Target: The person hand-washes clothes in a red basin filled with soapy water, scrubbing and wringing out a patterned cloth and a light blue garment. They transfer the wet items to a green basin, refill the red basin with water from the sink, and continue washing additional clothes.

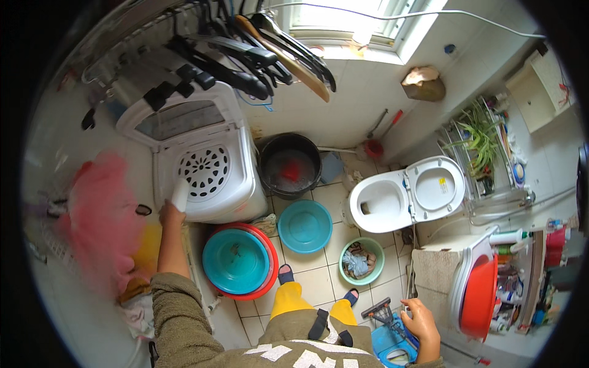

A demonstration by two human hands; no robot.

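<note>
My left hand (172, 215) grips the lower end of a smooth white elongated object (181, 194); its exact kind is hard to tell. That object reaches over the front of a white top-loading washing machine (234, 179). The machine's lid (184, 110) is raised, and a round perforated plate (203, 168) shows in its top. Low on the right, my right hand (419, 323) hangs with its fingers bent, beside a thin pole (409, 280). Whether its fingertips touch the pole is unclear. Below it are a sponge mop (382, 313) and a blue bucket (386, 336).
A black bucket (290, 161) holds water and something red. Blue basins (305, 226) (235, 262), a red basin (274, 276) and a green basin (362, 281) with cloths stand on the tiles. The toilet (382, 202) has its lid up. Hangers (280, 55) hang overhead; pink mesh (99, 216) lies left.
</note>
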